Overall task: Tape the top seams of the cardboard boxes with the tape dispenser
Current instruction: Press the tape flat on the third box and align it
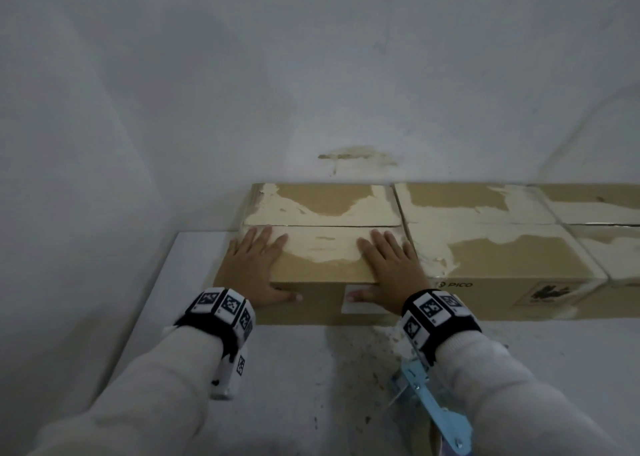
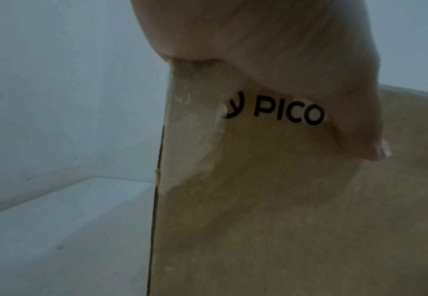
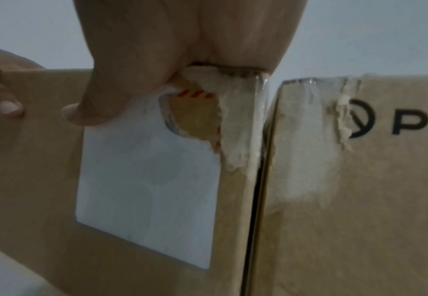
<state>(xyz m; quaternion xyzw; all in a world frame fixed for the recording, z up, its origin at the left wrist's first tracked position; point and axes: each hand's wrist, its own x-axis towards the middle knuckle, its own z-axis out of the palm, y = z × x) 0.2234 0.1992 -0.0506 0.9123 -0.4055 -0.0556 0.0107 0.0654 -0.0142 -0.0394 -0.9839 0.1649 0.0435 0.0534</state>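
Leftmost cardboard box [image 1: 322,247]: on white bench [image 1: 311,369], against wall, first in a row, second box [image 1: 502,247] touching on its right. Top seam [image 1: 322,226]: long axis left to right, just beyond the fingertips. Left hand [image 1: 254,265], right hand [image 1: 389,265]: palms flat on near flap, fingers [image 1: 277,244] straight, thumbs down front face; gripping nothing. Tape dispenser [image 1: 436,410]: blue, on bench beneath right forearm, partly hidden, probably lying on its side; right hand nearer.
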